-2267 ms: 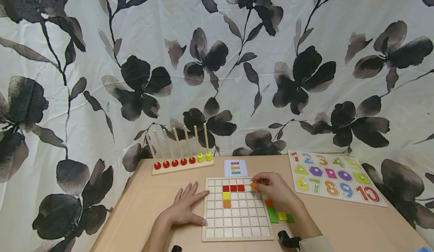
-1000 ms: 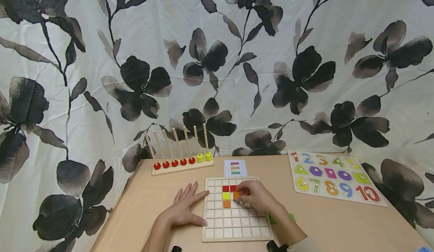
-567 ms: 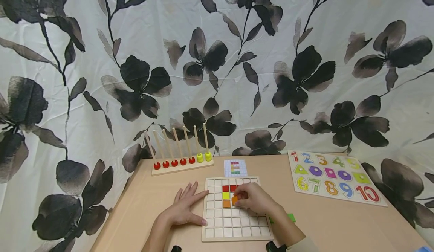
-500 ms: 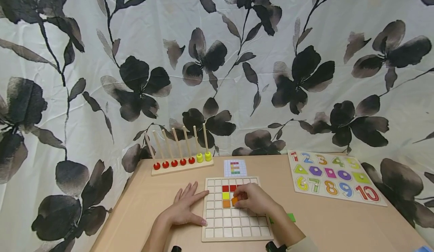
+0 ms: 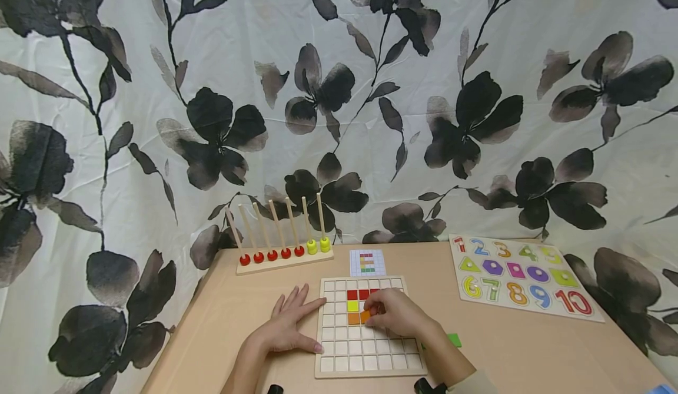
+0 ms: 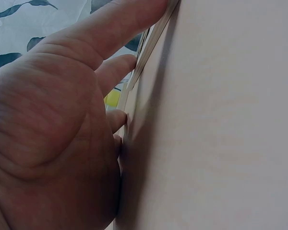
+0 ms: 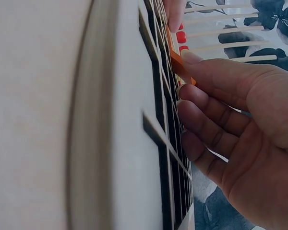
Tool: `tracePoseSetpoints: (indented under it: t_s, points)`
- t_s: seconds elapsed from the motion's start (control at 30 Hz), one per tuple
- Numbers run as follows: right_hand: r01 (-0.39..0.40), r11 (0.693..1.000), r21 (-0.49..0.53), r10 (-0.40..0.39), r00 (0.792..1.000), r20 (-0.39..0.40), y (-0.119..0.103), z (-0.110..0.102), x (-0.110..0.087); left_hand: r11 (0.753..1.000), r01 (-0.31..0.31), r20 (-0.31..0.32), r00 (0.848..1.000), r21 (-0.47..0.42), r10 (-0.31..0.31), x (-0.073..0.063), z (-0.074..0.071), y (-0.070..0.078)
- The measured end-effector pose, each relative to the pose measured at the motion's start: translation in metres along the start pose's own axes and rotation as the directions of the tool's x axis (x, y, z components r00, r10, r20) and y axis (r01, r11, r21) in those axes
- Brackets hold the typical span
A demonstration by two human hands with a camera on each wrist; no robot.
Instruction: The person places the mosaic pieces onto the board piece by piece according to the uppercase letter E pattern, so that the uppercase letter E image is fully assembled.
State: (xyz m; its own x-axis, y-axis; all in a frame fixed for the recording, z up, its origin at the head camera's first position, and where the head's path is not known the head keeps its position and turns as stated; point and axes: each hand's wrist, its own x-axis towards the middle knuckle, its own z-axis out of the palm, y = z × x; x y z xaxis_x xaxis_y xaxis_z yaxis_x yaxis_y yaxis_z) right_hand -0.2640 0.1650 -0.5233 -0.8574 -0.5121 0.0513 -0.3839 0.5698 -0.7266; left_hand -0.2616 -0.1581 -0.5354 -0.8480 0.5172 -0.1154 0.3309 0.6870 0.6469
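Observation:
A wooden grid board (image 5: pixel 371 375) with white square cells lies on the table. Several red tiles (image 5: pixel 352 294), a yellow tile (image 5: pixel 352 305) and an orange tile (image 5: pixel 353 318) sit in its cells. Over the cell right of that tile, my right hand (image 5: pixel 397 311) pinches a second orange tile (image 5: pixel 365 316) between thumb and fingers. The right wrist view shows this held orange tile (image 7: pixel 180 67) tilted, close over the grid. Fingers spread, my left hand (image 5: pixel 286 326) rests at the board's left side, thumb and index fingertip at its edge.
A small pattern card (image 5: pixel 368 262) lies beyond the board. Back left stands a peg rack (image 5: pixel 286 258) with red and yellow beads. A number and shape board (image 5: pixel 524 276) lies to the right. Green tiles (image 5: pixel 454 340) show beside my right forearm.
My right hand has brought the orange tile from the board's upper right, leftward and down, to beside the placed orange tile. It now lies lower and flatter. The left hand stays still.

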Motion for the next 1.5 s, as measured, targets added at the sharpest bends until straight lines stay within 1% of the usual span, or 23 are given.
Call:
tracePoseSetpoints:
  t_s: [0.13,0.37,0.5,0.67,0.73,0.83,1.03,1.2,1.43,1.5]
  points:
    - [0.005,1.000,-0.008,-0.005,1.000,-0.002,0.001,0.001,0.000,1.000,0.000,0.003,1.000,0.001,0.000,0.000,0.000,0.000]
    - [0.037,0.999,-0.036,-0.038,0.999,-0.013,0.001,0.001,0.000,1.000,-0.003,0.002,1.000,0.013,0.003,0.000,0.000,0.000]
    - [0.031,0.998,-0.047,-0.031,0.999,-0.012,0.001,0.001,0.000,1.000,-0.005,-0.001,1.000,0.013,0.005,0.000,-0.001,0.001]
    - [0.022,0.999,-0.029,-0.022,1.000,-0.006,0.001,0.000,0.000,1.000,-0.013,-0.006,1.000,0.008,0.013,0.001,-0.001,0.001]
    - [0.006,1.000,-0.024,-0.007,1.000,-0.006,0.000,-0.002,-0.001,1.000,-0.011,-0.004,1.000,0.005,0.011,0.001,0.000,0.001]
    - [-0.005,1.000,-0.009,0.005,1.000,-0.022,-0.001,-0.008,-0.004,1.000,-0.004,0.000,1.000,0.001,0.004,0.001,0.000,0.001]
    - [0.017,1.000,0.026,-0.014,0.994,-0.107,-0.006,-0.030,-0.011,1.000,0.000,0.000,1.000,0.007,0.000,0.001,0.000,0.001]
    - [-0.050,0.996,0.072,0.060,0.986,-0.152,-0.005,-0.047,-0.019,1.000,0.001,-0.003,1.000,0.007,-0.001,0.001,0.000,0.001]
    - [-0.059,0.995,0.084,0.073,0.982,-0.174,0.003,-0.061,-0.023,1.000,0.004,-0.001,1.000,0.008,-0.004,0.001,0.000,0.001]
    - [-0.082,0.992,0.093,0.097,0.980,-0.173,0.005,-0.064,-0.025,1.000,0.005,-0.002,1.000,0.005,-0.005,0.001,0.000,0.001]
